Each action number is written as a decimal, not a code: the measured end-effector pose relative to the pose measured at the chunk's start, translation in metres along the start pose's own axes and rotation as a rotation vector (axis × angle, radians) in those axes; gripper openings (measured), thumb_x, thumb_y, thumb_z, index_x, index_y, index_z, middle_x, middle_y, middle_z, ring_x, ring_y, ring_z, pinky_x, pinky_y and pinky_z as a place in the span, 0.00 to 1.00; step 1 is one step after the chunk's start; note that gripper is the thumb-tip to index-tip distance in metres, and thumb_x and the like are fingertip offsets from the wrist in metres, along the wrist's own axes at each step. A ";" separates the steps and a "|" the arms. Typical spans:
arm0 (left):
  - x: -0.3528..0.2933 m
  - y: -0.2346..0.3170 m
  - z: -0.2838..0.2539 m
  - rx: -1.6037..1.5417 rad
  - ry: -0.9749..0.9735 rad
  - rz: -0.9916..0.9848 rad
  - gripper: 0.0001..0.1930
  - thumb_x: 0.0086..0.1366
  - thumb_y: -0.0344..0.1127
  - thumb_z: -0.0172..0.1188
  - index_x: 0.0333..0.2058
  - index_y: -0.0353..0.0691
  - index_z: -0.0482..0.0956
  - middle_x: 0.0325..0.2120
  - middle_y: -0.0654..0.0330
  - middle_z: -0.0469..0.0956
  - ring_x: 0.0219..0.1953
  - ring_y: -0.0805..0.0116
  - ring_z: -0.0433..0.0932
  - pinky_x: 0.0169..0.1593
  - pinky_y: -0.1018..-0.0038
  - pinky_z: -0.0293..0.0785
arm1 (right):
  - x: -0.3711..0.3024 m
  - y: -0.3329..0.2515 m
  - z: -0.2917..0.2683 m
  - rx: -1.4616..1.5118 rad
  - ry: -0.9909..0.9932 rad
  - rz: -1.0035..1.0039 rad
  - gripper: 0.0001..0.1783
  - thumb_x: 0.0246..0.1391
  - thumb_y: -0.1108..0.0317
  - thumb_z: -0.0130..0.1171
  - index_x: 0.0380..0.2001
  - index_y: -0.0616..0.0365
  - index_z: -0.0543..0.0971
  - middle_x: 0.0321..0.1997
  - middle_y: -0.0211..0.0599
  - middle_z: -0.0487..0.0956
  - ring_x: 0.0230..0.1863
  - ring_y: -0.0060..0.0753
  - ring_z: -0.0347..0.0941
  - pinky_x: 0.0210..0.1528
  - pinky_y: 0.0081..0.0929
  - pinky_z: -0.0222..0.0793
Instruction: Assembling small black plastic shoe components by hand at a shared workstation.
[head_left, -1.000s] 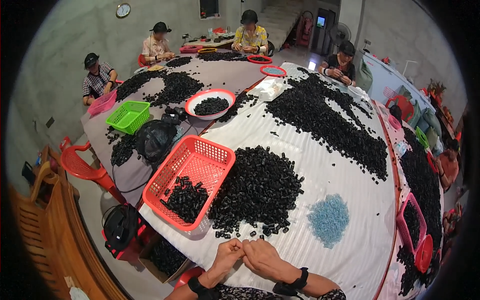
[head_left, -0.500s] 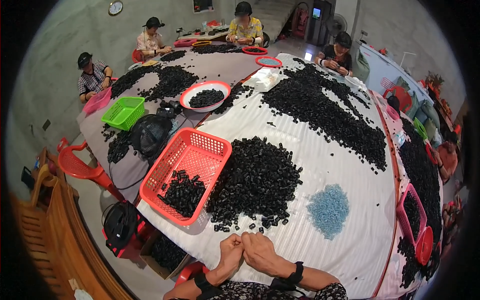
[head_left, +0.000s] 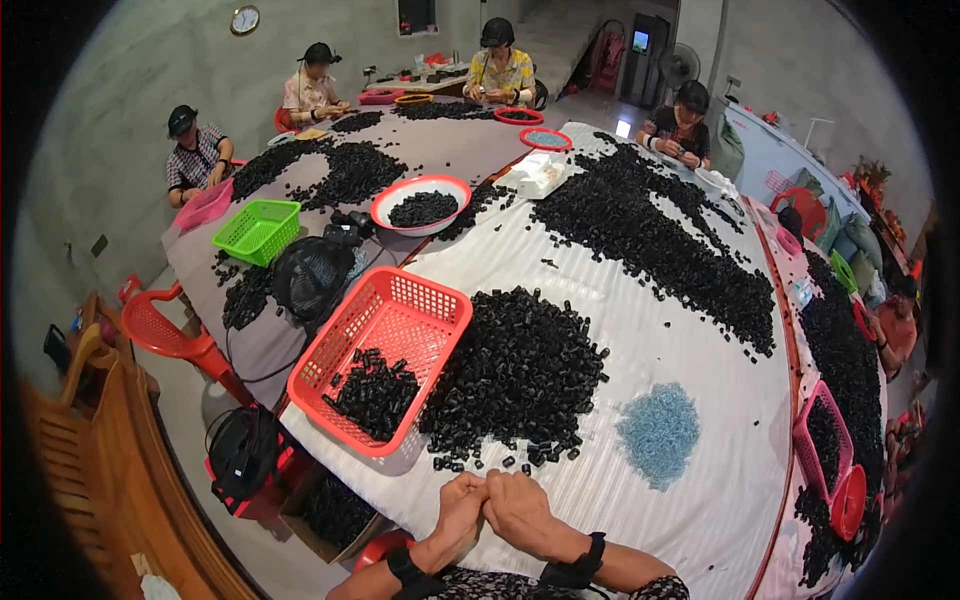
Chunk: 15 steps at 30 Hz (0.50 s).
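At the near edge of the table my left hand (head_left: 463, 507) and my right hand (head_left: 522, 512) meet, fingertips pinched together. Whatever is between the fingers is too small or hidden to make out. Just beyond them spreads a heap of small black cylindrical pieces (head_left: 520, 375), with a few loose ones close to my knuckles. Left of the heap, a red plastic basket (head_left: 420, 325) holds more black pieces in its near end. A pile of small light-blue, clear-looking bits (head_left: 659, 436) lies to the right on the white cloth (head_left: 600, 520).
A larger black heap (head_left: 650, 220) covers the far table. Beyond the red basket stand a green basket (head_left: 257, 230), a black cap-like mesh item (head_left: 310, 278) and a white red-rimmed bowl (head_left: 445, 225). Pink basket (head_left: 828, 440) at right. Several people sit around. A red chair (head_left: 170, 325) stands left.
The whole view has shifted slightly, so the table sits a little lower in the picture. My hands stay pinched together in nearly the same place.
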<state>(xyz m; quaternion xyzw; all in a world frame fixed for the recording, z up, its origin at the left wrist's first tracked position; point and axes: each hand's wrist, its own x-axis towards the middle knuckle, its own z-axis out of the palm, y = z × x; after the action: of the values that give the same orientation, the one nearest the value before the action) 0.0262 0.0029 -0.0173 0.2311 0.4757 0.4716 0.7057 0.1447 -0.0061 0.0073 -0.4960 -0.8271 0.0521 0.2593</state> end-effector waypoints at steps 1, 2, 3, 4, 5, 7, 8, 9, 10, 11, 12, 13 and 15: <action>0.002 -0.001 -0.004 0.000 0.004 -0.005 0.04 0.58 0.22 0.55 0.25 0.33 0.71 0.21 0.62 0.73 0.22 0.78 0.71 0.26 0.83 0.67 | 0.003 0.002 -0.002 0.004 -0.005 0.003 0.13 0.39 0.69 0.56 0.30 0.61 0.68 0.21 0.37 0.67 0.25 0.37 0.67 0.26 0.31 0.65; 0.008 0.000 -0.010 0.029 -0.097 0.003 0.03 0.58 0.22 0.55 0.25 0.33 0.71 0.21 0.62 0.73 0.22 0.78 0.71 0.26 0.83 0.67 | 0.008 0.006 -0.006 0.093 -0.023 -0.011 0.13 0.40 0.69 0.56 0.30 0.61 0.67 0.21 0.40 0.67 0.25 0.40 0.67 0.26 0.34 0.64; 0.012 0.001 -0.014 0.058 -0.198 0.012 0.03 0.58 0.21 0.54 0.25 0.34 0.71 0.21 0.62 0.73 0.22 0.78 0.71 0.26 0.83 0.67 | 0.010 0.010 -0.008 0.183 -0.041 -0.025 0.13 0.41 0.69 0.56 0.31 0.62 0.67 0.21 0.42 0.68 0.24 0.44 0.66 0.27 0.36 0.63; 0.011 0.000 -0.016 0.065 -0.240 0.005 0.04 0.57 0.20 0.53 0.25 0.34 0.71 0.21 0.62 0.73 0.23 0.78 0.71 0.26 0.83 0.67 | 0.007 0.012 -0.008 0.197 -0.048 -0.037 0.14 0.38 0.67 0.58 0.28 0.60 0.67 0.21 0.39 0.67 0.25 0.40 0.66 0.26 0.33 0.64; 0.010 0.002 -0.014 0.066 -0.241 0.003 0.04 0.57 0.20 0.53 0.25 0.34 0.71 0.21 0.62 0.73 0.23 0.78 0.71 0.26 0.83 0.67 | 0.004 0.016 -0.008 0.197 -0.048 -0.035 0.14 0.38 0.67 0.58 0.28 0.60 0.67 0.21 0.39 0.67 0.25 0.40 0.66 0.26 0.33 0.64; 0.007 0.005 -0.010 0.040 -0.253 -0.007 0.05 0.57 0.19 0.53 0.24 0.34 0.71 0.20 0.63 0.73 0.22 0.78 0.71 0.25 0.84 0.66 | 0.001 0.020 -0.007 0.182 -0.056 -0.085 0.14 0.38 0.67 0.58 0.28 0.59 0.67 0.21 0.38 0.67 0.24 0.39 0.66 0.26 0.32 0.64; 0.007 0.005 -0.009 0.039 -0.251 -0.010 0.05 0.57 0.19 0.53 0.24 0.34 0.71 0.20 0.63 0.73 0.22 0.78 0.71 0.25 0.84 0.66 | 0.000 0.019 -0.007 0.184 -0.059 -0.084 0.14 0.38 0.67 0.58 0.28 0.59 0.67 0.21 0.38 0.67 0.24 0.39 0.66 0.26 0.32 0.64; 0.008 0.005 -0.009 0.055 -0.239 -0.004 0.05 0.56 0.19 0.53 0.24 0.35 0.71 0.20 0.63 0.73 0.21 0.79 0.70 0.24 0.84 0.66 | 0.002 0.018 -0.007 0.193 -0.022 -0.089 0.12 0.38 0.68 0.57 0.27 0.59 0.67 0.20 0.39 0.67 0.23 0.40 0.65 0.25 0.34 0.63; 0.008 0.004 -0.008 0.070 -0.226 0.002 0.05 0.56 0.19 0.53 0.24 0.35 0.71 0.20 0.63 0.73 0.21 0.79 0.70 0.24 0.84 0.65 | 0.003 0.017 -0.007 0.201 0.014 -0.095 0.10 0.38 0.69 0.56 0.25 0.59 0.67 0.20 0.40 0.67 0.22 0.42 0.65 0.24 0.36 0.63; 0.008 0.002 -0.009 0.066 -0.225 0.000 0.05 0.56 0.19 0.53 0.24 0.35 0.71 0.20 0.63 0.73 0.21 0.79 0.70 0.24 0.84 0.65 | 0.004 0.016 -0.007 0.201 0.009 -0.095 0.10 0.38 0.69 0.56 0.25 0.59 0.67 0.20 0.40 0.67 0.22 0.42 0.65 0.24 0.36 0.63; 0.008 0.000 -0.009 0.062 -0.216 0.012 0.05 0.56 0.18 0.53 0.24 0.35 0.71 0.19 0.63 0.72 0.20 0.79 0.69 0.23 0.84 0.65 | 0.004 0.015 -0.007 0.182 0.017 -0.096 0.10 0.37 0.69 0.56 0.25 0.59 0.68 0.20 0.39 0.67 0.22 0.41 0.65 0.24 0.35 0.63; 0.008 -0.002 -0.009 0.058 -0.208 0.024 0.05 0.56 0.18 0.53 0.23 0.35 0.71 0.19 0.63 0.72 0.20 0.79 0.69 0.23 0.84 0.64 | 0.004 0.015 -0.007 0.164 0.025 -0.097 0.10 0.37 0.69 0.57 0.25 0.58 0.68 0.19 0.38 0.67 0.21 0.40 0.65 0.23 0.35 0.62; 0.011 -0.005 -0.008 0.078 -0.194 0.012 0.05 0.56 0.19 0.53 0.23 0.35 0.71 0.19 0.63 0.72 0.20 0.79 0.69 0.23 0.84 0.64 | 0.002 0.017 -0.003 0.135 0.034 -0.100 0.11 0.37 0.68 0.57 0.26 0.58 0.68 0.20 0.37 0.67 0.22 0.38 0.65 0.23 0.33 0.63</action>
<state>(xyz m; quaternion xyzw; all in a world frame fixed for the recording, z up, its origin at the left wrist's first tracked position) 0.0228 0.0092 -0.0299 0.3057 0.4216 0.4324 0.7361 0.1595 0.0033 0.0048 -0.4363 -0.8409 0.0860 0.3086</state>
